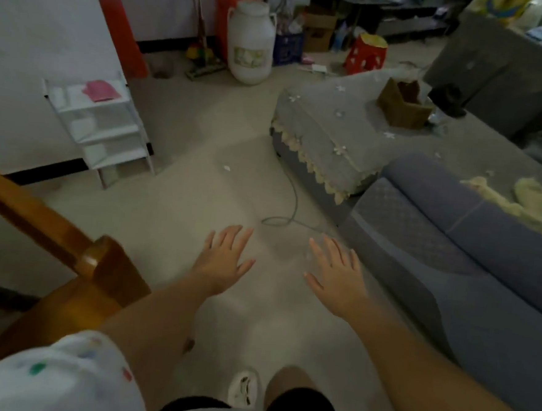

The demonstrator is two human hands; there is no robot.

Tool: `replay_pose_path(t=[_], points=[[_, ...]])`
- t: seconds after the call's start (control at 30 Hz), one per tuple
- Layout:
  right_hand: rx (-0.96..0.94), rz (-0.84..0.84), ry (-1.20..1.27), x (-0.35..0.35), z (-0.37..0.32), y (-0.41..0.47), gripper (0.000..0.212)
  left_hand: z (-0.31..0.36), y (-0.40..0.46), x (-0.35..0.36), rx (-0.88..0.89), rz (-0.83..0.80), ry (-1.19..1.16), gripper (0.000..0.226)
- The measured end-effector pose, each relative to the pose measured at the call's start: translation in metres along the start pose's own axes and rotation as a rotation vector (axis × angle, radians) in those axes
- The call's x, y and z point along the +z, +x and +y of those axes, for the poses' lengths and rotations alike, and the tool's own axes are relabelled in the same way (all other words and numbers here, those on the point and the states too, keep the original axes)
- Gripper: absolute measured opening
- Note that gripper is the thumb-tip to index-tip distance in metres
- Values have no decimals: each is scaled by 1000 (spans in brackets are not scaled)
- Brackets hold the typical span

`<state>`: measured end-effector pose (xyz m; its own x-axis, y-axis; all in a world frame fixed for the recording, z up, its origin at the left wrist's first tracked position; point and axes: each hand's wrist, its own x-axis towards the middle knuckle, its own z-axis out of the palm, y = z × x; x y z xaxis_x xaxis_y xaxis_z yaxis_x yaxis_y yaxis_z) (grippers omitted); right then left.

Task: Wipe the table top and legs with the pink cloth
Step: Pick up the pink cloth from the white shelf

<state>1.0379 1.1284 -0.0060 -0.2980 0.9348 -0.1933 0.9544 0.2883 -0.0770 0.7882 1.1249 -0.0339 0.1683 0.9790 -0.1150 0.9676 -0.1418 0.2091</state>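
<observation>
The pink cloth (pixel 99 90) lies on the top shelf of a small white tiered table (pixel 108 129) standing against the wall at the left. My left hand (pixel 224 260) and my right hand (pixel 335 274) are both stretched out in front of me over the bare floor, palms down, fingers spread, holding nothing. Both hands are well short of the white table, which stands up and to the left of them.
A wooden chair back (pixel 75 272) is close at my left. A grey-blue sofa (pixel 468 251) and a cloth-covered low table (pixel 342 136) fill the right side. A cable (pixel 290 206) loops on the floor. A white jug (pixel 250 43) and clutter stand at the back.
</observation>
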Motion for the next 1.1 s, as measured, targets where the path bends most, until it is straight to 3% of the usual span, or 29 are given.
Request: replay_pose_path(t=[0.27,0.5,0.67,0.83,0.97,1.1], points=[[-193,-56,-45,-34,5,215,83,-77,135,-26,-266,57,-46,89],[-484,-121,-128,-75,-54,401,83,-166,194,-55,-612,110,-95,89],[-670,-113,-126,-79,-135,510,89,-257,216,-69,-745,86,-85,89],[-719,-113,-99,-69,-234,608,98,-371,248,-89,-810,111,-121,89],[-705,-134,-41,-69,-309,664,82,-457,271,-115,-801,83,-138,90],[-739,-170,-30,-77,-369,723,84,-530,303,-135,-818,64,-136,91]])
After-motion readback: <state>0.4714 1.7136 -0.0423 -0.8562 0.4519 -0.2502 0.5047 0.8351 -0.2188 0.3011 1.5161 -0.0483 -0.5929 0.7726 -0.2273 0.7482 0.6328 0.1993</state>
